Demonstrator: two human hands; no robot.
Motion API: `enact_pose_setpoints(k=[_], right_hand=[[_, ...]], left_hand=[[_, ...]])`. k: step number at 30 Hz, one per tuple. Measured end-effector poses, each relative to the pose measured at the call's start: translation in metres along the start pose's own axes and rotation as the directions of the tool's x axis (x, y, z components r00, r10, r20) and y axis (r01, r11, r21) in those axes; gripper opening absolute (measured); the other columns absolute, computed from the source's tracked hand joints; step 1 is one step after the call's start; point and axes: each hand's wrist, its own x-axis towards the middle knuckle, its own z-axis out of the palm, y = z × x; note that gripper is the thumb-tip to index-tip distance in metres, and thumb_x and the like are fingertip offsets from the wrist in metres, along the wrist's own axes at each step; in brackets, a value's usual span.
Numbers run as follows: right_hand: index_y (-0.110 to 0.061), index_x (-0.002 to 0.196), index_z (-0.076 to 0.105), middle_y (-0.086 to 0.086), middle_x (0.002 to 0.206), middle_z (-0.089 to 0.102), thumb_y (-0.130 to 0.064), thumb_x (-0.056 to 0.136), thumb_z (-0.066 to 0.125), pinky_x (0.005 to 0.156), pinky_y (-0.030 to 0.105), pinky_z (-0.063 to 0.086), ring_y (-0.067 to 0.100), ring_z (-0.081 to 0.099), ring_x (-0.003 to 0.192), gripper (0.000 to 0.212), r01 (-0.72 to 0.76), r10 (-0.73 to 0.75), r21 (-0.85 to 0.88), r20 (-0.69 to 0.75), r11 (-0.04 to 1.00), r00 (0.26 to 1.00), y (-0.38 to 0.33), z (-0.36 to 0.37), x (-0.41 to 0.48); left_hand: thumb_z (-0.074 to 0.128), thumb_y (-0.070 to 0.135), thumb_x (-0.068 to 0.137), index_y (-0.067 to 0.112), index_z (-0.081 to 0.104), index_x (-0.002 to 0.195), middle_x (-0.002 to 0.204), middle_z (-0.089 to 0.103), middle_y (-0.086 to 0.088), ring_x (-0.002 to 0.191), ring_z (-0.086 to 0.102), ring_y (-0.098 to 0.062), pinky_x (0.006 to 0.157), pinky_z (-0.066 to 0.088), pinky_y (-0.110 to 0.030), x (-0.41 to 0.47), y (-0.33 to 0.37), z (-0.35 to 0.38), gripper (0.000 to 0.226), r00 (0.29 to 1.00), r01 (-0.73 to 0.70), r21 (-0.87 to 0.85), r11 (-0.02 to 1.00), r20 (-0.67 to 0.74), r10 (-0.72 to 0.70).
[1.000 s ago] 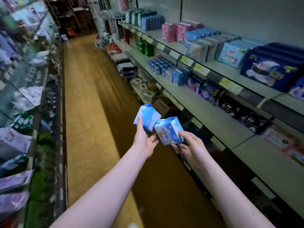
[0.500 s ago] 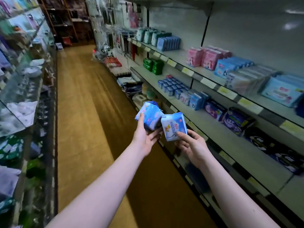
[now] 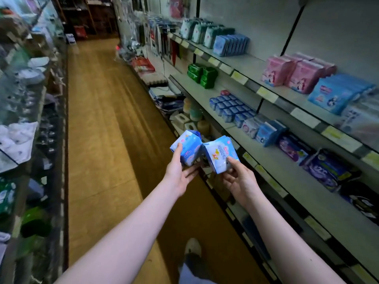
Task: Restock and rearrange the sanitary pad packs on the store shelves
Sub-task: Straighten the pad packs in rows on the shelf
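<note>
My left hand [image 3: 180, 171] grips a light blue pad pack [image 3: 189, 147] from below, thumb on its front face. Right beside it, my right hand [image 3: 239, 179] grips a second blue and white pad pack [image 3: 220, 153], thumb on its front. The two packs touch each other, held out in the aisle just left of the middle shelf [image 3: 287, 171]. On that shelf lie small blue packs [image 3: 230, 108], light blue packs [image 3: 264, 132] and purple packs [image 3: 320, 167]. The upper shelf [image 3: 256, 64] holds pink packs [image 3: 295, 72] and blue packs [image 3: 340, 93].
A wooden floor aisle [image 3: 102, 140] runs ahead between the shelving on the right and a glass display counter [image 3: 30, 119] on the left. Green packs [image 3: 202, 75] sit farther along the middle shelf. Tissue boxes and rolls [image 3: 190, 119] stand low by the shelf base. My shoe [image 3: 192, 248] shows below.
The view has turned right and up along the shelves as I moved forward. Both hands keep their packs, now raised a little and closer to the middle shelf edge.
</note>
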Motion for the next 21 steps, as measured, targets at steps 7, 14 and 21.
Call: enact_pose_setpoints(k=[7, 14, 21], right_hand=[[-0.013, 0.091, 0.061, 0.007, 0.082, 0.061, -0.025, 0.093, 0.054, 0.052, 0.025, 0.034, 0.019, 0.053, 0.063, 0.014, -0.082, 0.082, 0.063, 0.008, 0.995, 0.997, -0.011, 0.058, 0.143], [-0.011, 0.088, 0.062, -0.002, 0.063, 0.068, -0.021, 0.093, 0.057, 0.059, 0.026, 0.037, 0.014, 0.055, 0.059, 0.012, -0.113, 0.113, 0.076, 0.007, 0.991, 0.994, -0.035, 0.108, 0.251], [-0.010, 0.098, 0.054, 0.005, 0.076, 0.062, -0.018, 0.090, 0.062, 0.047, 0.020, 0.039, 0.010, 0.052, 0.052, 0.014, -0.032, 0.033, 0.019, -0.050, 0.999, 0.998, -0.042, 0.133, 0.327]], left_hand=[[0.053, 0.053, 0.091, 0.019, 0.046, 0.136, 0.120, 0.063, -0.007, 0.093, 0.065, -0.022, 0.084, 0.045, -0.036, 0.119, 0.063, 0.021, 0.057, 0.997, 0.025, 0.031, 0.999, -0.074, -0.022], [0.056, 0.052, 0.089, 0.019, 0.041, 0.141, 0.132, 0.058, -0.009, 0.100, 0.064, -0.025, 0.082, 0.047, -0.036, 0.213, 0.130, 0.045, 0.063, 0.989, 0.044, 0.018, 0.999, -0.141, -0.041], [0.053, 0.051, 0.091, 0.019, 0.044, 0.139, 0.133, 0.058, -0.010, 0.093, 0.063, -0.023, 0.092, 0.041, -0.036, 0.300, 0.169, 0.069, 0.058, 0.987, 0.119, 0.032, 0.992, -0.112, -0.115]])
